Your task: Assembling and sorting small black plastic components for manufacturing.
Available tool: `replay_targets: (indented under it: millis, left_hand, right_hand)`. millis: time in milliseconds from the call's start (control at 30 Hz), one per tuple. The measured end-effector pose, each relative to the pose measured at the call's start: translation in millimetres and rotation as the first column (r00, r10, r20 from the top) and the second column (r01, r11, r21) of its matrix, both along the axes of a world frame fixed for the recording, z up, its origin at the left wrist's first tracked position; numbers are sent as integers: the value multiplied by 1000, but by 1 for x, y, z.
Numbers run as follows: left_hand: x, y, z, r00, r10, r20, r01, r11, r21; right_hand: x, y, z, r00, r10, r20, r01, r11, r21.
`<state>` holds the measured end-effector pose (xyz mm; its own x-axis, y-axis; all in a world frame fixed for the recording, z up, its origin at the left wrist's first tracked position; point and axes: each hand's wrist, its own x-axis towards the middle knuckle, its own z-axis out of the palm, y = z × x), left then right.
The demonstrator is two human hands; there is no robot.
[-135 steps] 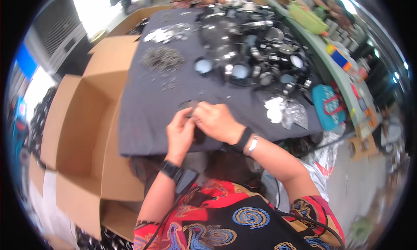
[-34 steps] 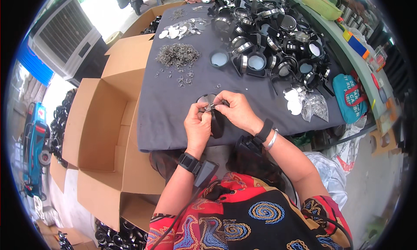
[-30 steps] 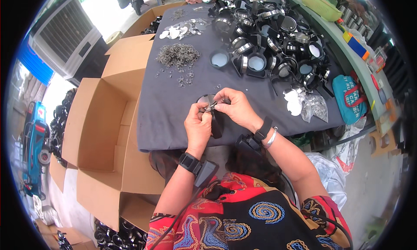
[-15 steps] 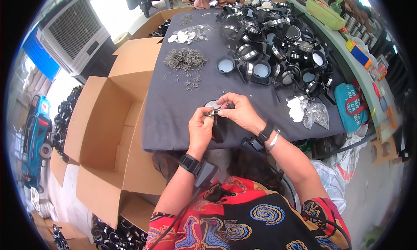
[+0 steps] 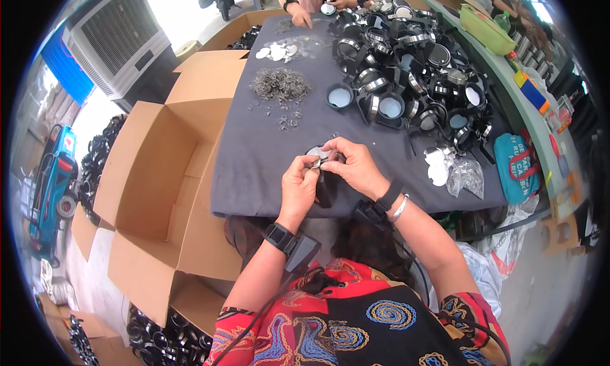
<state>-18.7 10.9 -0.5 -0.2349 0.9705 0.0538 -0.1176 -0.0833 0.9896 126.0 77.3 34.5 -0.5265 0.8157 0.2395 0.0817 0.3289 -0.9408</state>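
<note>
Both hands on one small round black-rimmed lens piece (image 5: 319, 157) at the near edge of the dark grey cloth-covered table (image 5: 254, 162). Left hand (image 5: 298, 187) pinches it from 7 o'clock, right hand (image 5: 353, 168) closed on it from 3 o'clock. Looks like a fitting step; next calls for a steady grip and fine fingertip pressure. Heap of small grey metal clips (image 5: 279, 85) at 11 o'clock, pile of black ring housings (image 5: 413, 67) at 1 o'clock.
</note>
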Motion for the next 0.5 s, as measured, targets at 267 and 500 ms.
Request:
replay_targets:
  millis: [267, 500]
  left_hand:
    - [-5, 2, 8, 997, -72, 37, 72, 997, 7]
    - [-5, -12, 32, 981, -12, 194, 54, 975, -213]
  right_hand:
    - [11, 15, 21, 872, -110, 477, 12, 979, 203]
    - [26, 10, 8, 857, -157, 490, 22, 963, 270]
